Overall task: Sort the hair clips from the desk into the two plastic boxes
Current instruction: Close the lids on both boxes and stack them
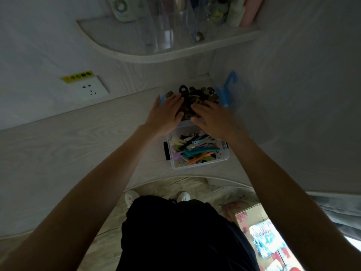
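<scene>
A clear plastic box point(201, 165) near the desk's front edge holds several flat clips in pastel, teal and orange colours point(197, 149). Behind it stands a second box with blue latches point(226, 92), heaped with dark claw clips point(197, 94). My left hand point(166, 114) lies flat on the left side of that dark heap. My right hand point(213, 120) rests on its right side, fingers spread, partly over the near box's back rim. Both palms press down on the pile; neither hand's fingers close around a clip.
A wall socket point(91, 89) with a yellow label sits on the back wall at left. A curved shelf point(168, 53) with clear containers hangs above the boxes. The desk's curved front edge point(185, 176) lies just before the near box. A cardboard box point(254, 214) is on the floor at right.
</scene>
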Available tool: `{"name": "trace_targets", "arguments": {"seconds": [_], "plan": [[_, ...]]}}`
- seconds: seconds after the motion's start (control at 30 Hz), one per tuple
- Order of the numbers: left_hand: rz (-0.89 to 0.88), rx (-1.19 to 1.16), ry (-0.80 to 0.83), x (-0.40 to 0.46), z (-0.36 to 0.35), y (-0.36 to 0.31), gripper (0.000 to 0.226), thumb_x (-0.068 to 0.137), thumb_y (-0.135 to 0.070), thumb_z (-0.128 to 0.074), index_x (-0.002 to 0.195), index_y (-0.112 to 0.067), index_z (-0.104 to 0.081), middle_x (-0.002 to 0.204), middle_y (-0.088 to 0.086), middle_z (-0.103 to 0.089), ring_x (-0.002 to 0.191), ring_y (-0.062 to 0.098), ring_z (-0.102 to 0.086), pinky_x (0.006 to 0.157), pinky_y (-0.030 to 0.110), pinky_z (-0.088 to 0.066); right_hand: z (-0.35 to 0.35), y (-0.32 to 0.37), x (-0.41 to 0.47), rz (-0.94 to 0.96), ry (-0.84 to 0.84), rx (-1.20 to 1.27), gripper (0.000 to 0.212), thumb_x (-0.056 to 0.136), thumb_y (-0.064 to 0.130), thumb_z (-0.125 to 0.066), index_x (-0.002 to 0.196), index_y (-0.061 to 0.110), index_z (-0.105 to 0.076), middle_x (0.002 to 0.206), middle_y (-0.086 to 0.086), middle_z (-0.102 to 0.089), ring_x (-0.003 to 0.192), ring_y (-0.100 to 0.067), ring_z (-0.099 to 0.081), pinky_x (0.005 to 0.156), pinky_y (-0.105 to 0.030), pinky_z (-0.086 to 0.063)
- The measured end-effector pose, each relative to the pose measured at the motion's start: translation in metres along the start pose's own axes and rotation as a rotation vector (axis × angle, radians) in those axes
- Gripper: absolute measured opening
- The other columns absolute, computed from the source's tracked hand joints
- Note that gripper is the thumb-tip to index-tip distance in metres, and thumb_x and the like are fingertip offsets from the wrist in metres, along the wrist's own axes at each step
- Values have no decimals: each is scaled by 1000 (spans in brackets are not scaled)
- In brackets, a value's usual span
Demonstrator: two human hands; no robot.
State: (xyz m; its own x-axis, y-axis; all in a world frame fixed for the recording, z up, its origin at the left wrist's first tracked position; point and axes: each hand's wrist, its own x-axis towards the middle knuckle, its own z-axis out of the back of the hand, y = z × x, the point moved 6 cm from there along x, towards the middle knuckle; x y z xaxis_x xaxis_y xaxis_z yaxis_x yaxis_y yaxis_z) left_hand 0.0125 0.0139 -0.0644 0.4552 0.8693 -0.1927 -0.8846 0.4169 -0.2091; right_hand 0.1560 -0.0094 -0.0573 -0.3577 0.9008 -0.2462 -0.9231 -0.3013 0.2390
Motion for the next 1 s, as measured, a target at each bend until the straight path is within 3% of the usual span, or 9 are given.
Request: {"name": "trace_targets", "arguments": {"seconds": [0.1, 0.17, 0.23, 0.33, 0.47, 0.63, 0.77, 0.9, 1.0], "plan": [[-3, -55, -45, -12, 3, 8, 58, 98, -39, -33, 148, -18, -14, 158, 0, -11, 146, 16, -9, 119, 47, 0, -5, 0, -4, -7, 25, 82, 62, 94, 55, -27, 146, 22, -24, 155, 4, -24, 143, -21, -15, 114, -39, -14], [-18, -102, -124, -22, 8, 13, 60, 96, -43, -38, 147, -18, -21, 157, 0, -16, 145, 18, -14, 118, 48, -3, -2, 0, -6, -18, -56, 161, 64, 89, 56, -24, 141, 21, -36, 151, 3, -33, 140, -23, -22, 113, -41, -17], [-14, -130, -202, -30, 11, 18, 63, 91, -50, -36, 144, -18, -29, 154, 2, -26, 143, 20, -21, 117, 49, -8, 14, 1, -10, -14, -234, 257, 54, 91, 50, -31, 132, 19, -49, 141, -1, -48, 132, -26, -36, 110, -44, -28], [46, -131, -195, -38, 6, 26, 63, 91, -53, -40, 143, -18, -32, 153, -1, -28, 141, 18, -25, 117, 45, -10, 48, -5, -30, -3, -593, 257, 29, 92, 23, -48, 113, 10, -62, 116, -12, -63, 108, -31, -55, 92, -45, -46], [81, -121, -240, -41, 7, 28, 58, 89, -54, -45, 137, -22, -41, 150, -5, -35, 137, 19, -31, 115, 45, -20, 88, -28, -66, -225, -862, -45, 26, 83, 11, -50, 106, 11, -62, 115, -15, -59, 107, -35, -53, 86, -41, -42], [95, -157, -250, -43, 11, 28, 57, 87, -53, -51, 134, -21, -45, 148, -3, -37, 137, 22, -30, 113, 43, -24, 96, -35, -57, -390, -664, -222, 46, 82, 8, -51, 127, 0, -47, 122, -27, -54, 107, -42, -53, 89, -45, -44], [129, -267, -258, -42, 14, 31, 69, 83, -50, -59, 140, -18, -38, 150, 3, -33, 138, 25, -28, 112, 42, -25, 91, -27, -44, -519, -537, -111, 48, 83, 9, -26, 123, -2, -51, 102, -30, -61, 87, -41, -61, 77, -43, -52], [199, -389, -221, -42, 10, 38, 81, 79, -53, -62, 144, -18, -28, 148, 5, -37, 136, 26, -32, 110, 41, -29, 86, -38, -34, -512, -573, 41, 39, 94, 5, -35, 133, 4, -39, 129, -24, -43, 115, -38, -44, 93, -43, -39], [214, -413, -209, -43, 7, 41, 83, 79, -55, -62, 145, -22, -25, 146, 3, -40, 133, 26, -35, 107, 40, -32, 89, -44, -30, -384, -560, 292, 46, 93, -1, -39, 138, 4, -37, 134, -21, -48, 120, -34, -47, 97, -37, -40]]}}
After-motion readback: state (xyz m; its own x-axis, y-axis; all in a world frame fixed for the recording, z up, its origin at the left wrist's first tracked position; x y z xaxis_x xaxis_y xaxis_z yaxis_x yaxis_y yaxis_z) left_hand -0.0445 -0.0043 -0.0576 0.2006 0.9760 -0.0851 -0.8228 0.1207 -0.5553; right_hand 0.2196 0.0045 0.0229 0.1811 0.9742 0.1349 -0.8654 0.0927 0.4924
